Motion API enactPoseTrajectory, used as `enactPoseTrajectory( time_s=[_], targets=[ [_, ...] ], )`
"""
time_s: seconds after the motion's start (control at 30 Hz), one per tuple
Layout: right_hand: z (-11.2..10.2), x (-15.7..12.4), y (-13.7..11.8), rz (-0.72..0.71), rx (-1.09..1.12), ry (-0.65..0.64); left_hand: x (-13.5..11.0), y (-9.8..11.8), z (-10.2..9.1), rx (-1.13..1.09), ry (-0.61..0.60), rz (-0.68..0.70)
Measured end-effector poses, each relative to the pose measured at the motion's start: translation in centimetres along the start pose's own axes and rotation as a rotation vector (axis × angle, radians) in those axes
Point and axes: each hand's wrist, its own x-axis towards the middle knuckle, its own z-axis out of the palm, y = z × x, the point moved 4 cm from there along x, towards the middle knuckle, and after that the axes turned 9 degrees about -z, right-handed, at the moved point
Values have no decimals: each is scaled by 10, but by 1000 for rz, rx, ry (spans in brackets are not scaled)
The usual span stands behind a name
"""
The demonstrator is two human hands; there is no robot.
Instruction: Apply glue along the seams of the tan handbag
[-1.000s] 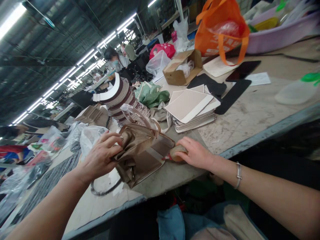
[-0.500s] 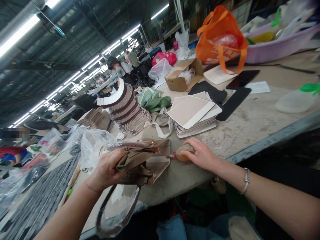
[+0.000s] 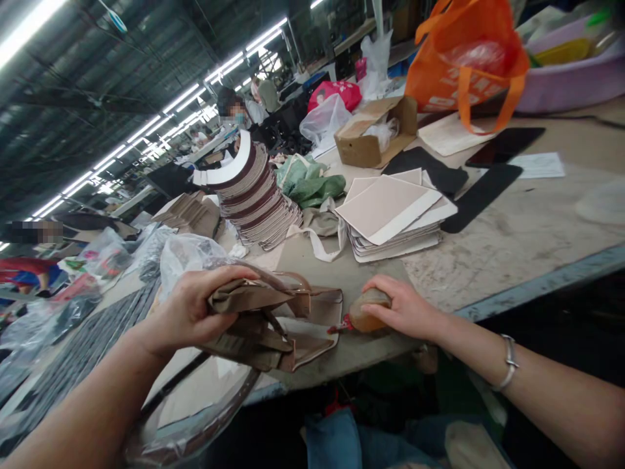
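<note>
My left hand (image 3: 198,306) is closed around the folded fabric of a brown handbag (image 3: 254,335), which lies on its side with its opening toward the right. The bag's handles are wrapped in clear plastic; one strap (image 3: 234,400) hangs over the table edge. In my right hand (image 3: 403,306) is a squeeze bottle (image 3: 370,311) of amber liquid, probably glue, held between thumb and fingers. Its red nozzle points left, at the pale inner edge of the bag's open end. Whether the tip touches the bag I cannot tell.
Behind the bag stand a pile of beige panels (image 3: 390,215) and a tall stack of curved pieces (image 3: 258,195). Farther back are a cardboard box (image 3: 374,133), an orange tote (image 3: 463,65) and a lilac basin (image 3: 576,85). The table's metal edge (image 3: 541,280) runs along the right.
The camera view has shifted. The bag has turned slightly and its strap hangs lower to the left. The bottle's nozzle has tilted downward at the bag's edge.
</note>
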Motion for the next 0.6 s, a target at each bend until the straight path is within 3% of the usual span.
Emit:
enactPoseTrajectory(
  time_s=[0.17,0.37,0.6],
  targets=[
    [0,-6,2,-23,-21,51,16,5,16,92,-181,-10],
    [-9,-16,12,56,-39,101,28,-7,25,82,-188,-57],
    [-5,-13,5,19,1,17,39,-5,24,111,-290,-45]
  ],
)
